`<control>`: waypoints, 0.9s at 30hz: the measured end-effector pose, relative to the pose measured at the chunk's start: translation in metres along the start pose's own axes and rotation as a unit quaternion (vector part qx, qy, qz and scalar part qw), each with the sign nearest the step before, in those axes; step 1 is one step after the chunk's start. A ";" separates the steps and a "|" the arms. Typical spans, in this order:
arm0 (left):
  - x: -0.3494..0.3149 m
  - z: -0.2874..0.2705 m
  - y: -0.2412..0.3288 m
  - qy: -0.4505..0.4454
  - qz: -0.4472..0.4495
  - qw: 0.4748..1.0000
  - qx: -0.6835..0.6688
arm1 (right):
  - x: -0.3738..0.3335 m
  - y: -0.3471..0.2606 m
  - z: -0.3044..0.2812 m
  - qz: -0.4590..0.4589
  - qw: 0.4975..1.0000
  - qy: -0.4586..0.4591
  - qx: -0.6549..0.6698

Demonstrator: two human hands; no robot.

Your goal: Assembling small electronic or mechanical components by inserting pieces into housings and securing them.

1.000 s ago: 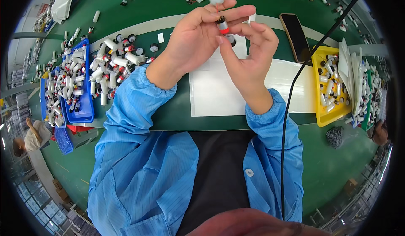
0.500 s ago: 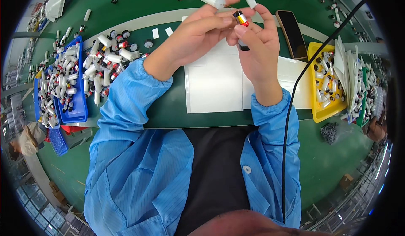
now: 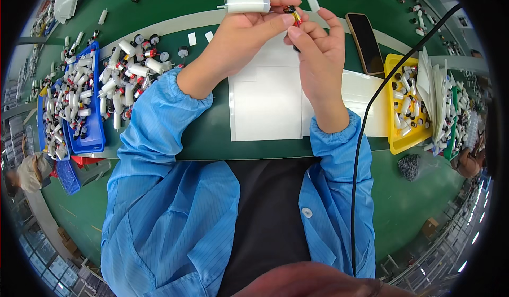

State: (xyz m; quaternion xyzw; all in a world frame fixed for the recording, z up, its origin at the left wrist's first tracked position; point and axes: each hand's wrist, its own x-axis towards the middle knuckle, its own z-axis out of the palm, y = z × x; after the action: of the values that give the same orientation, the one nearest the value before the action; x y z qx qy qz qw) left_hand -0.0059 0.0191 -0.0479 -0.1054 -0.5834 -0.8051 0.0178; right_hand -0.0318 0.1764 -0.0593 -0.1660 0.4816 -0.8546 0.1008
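1. The left hand [image 3: 246, 36], at twelve o'clock, is bent around a white tube [image 3: 248, 5], which lies sideways along its fingers, with the thin stem pointing toward nine o'clock. The thumb reaches toward two o'clock.
2. The right hand [image 3: 321, 50], at one o'clock, pinches a small red-and-black part [image 3: 297, 19] between thumb and fingers. The left thumb meets this part too, so it sits between the two hands, just beyond the tube's right end. Whether anything joins part and tube is too small to tell.
3. A small white piece [image 3: 313, 3] is at the tip of the right hand's raised finger, tilted.
4. Below the hands, near the clock's centre, a white sheet [image 3: 266, 114] lies flat on the green table [image 3: 204, 138].
5. Toward ten o'clock is a loose pile of tubes [image 3: 130, 79]; just beside it, between nine and ten, stands a blue tray [image 3: 91, 142] of similar pieces.
6. Near two o'clock a phone [image 3: 365, 45] lies dark side up. Beyond it, between two and three, a yellow tray [image 3: 395, 144] holds more pieces.
7. A black cable [image 3: 366, 118] passes in front of the yellow tray, rising toward two o'clock.
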 end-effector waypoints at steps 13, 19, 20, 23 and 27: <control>0.003 -0.003 0.017 0.023 0.020 0.997 0.070 | 0.006 -0.005 -0.012 -0.211 0.969 0.042 -0.118; 0.003 -0.006 0.015 0.004 0.051 0.979 0.198 | 0.010 -0.014 -0.023 -0.091 0.989 -0.074 -0.089; 0.003 -0.006 0.013 0.005 0.057 0.975 0.214 | 0.010 -0.015 -0.022 -0.089 0.989 -0.064 -0.097; 0.002 -0.004 0.013 0.007 0.049 0.974 0.223 | 0.008 -0.015 -0.014 -0.080 0.989 -0.037 -0.119; 0.001 -0.009 0.012 -0.025 0.084 0.965 0.248 | 0.008 -0.011 -0.012 -0.082 0.988 -0.020 -0.131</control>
State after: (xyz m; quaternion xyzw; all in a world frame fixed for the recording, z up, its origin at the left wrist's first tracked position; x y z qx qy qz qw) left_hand -0.0062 0.0068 -0.0391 -0.1665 -0.7540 -0.6282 0.0959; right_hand -0.0440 0.1885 -0.0537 -0.2339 0.5719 -0.7860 0.0179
